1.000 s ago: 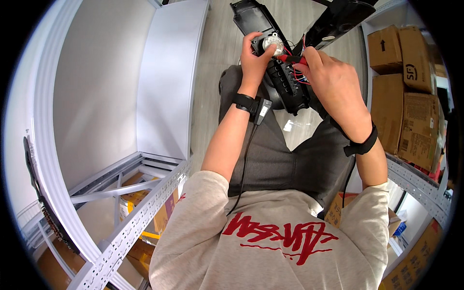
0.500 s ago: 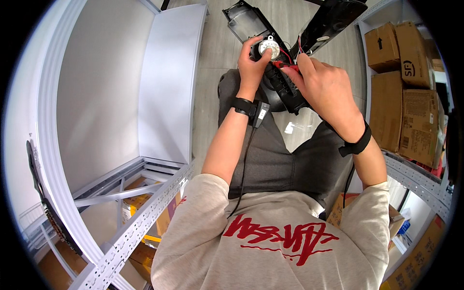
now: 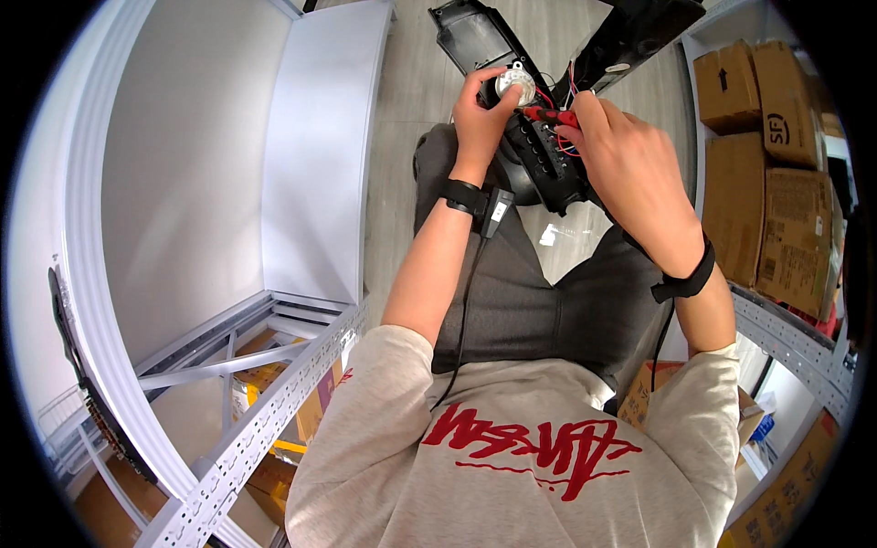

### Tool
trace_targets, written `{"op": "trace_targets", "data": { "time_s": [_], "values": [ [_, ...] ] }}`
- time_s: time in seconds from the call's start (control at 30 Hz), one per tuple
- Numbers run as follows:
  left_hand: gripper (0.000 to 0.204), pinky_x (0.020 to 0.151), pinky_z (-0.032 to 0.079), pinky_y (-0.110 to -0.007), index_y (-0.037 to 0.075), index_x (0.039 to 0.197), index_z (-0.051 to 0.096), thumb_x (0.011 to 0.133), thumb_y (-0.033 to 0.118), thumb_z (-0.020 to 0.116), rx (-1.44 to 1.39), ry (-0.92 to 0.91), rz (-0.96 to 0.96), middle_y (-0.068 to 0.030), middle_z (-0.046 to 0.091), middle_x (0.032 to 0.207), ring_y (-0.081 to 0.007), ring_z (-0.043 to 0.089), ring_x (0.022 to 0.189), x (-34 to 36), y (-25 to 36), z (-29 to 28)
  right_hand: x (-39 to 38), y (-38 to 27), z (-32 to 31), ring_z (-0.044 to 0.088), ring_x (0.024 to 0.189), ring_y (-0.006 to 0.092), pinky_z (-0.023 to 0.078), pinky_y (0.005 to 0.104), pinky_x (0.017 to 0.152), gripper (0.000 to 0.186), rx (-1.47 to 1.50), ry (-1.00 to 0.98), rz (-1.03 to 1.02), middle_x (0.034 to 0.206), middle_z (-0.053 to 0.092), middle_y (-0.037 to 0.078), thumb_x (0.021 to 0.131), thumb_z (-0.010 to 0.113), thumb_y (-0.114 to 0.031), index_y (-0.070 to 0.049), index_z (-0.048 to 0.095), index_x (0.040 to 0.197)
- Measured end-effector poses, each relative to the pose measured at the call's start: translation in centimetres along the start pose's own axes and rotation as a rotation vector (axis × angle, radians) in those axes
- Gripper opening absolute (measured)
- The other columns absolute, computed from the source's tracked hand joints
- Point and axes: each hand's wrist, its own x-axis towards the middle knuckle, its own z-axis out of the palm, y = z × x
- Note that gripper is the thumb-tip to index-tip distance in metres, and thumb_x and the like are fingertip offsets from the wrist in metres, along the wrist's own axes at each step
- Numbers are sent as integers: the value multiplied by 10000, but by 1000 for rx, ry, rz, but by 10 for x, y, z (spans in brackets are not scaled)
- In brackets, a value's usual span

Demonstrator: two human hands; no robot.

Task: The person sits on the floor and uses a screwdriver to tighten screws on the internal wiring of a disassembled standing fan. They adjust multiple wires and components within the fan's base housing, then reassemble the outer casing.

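- Several cardboard boxes (image 3: 734,201) pile up on the right in this head view; a pale panel (image 3: 315,164) stands left, greyish floor (image 3: 402,91) between.
- The dark casing (image 3: 639,41) runs off the far edge; the right hand (image 3: 630,155) hides the tool's rear, and its tip is hard to make out.
- And the left hand (image 3: 480,119) clasps the round white part (image 3: 523,79), thumb over it, above the black housing (image 3: 539,160); the right grips the red-and-black tool (image 3: 548,115), near side of that part.

I'm watching bright light glaring off the floor (image 3: 564,239), soft shadows greying the white panel (image 3: 315,173), the leftmost post (image 3: 85,228) bowing.
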Motion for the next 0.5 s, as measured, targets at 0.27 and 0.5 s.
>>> {"op": "trace_targets", "data": {
  "time_s": [0.27,0.5],
  "values": [
    [319,876,502,-274,37,1163,661,877,112,780,-60,11,-62,-41,658,1119,-129,613,1014,1,-1,-3,3,16,13,687,626,279,526,360,524,283,-92,-7,17,738,655,107,949,659,-295,-39,540,930],
    [309,901,497,-290,38,1126,671,858,148,778,-16,19,-57,-50,689,1085,-140,631,1011,-1,6,-1,1,8,12,685,655,277,526,374,532,276,-53,88,-24,735,636,96,958,648,-304,-53,553,897]
  ]
}}
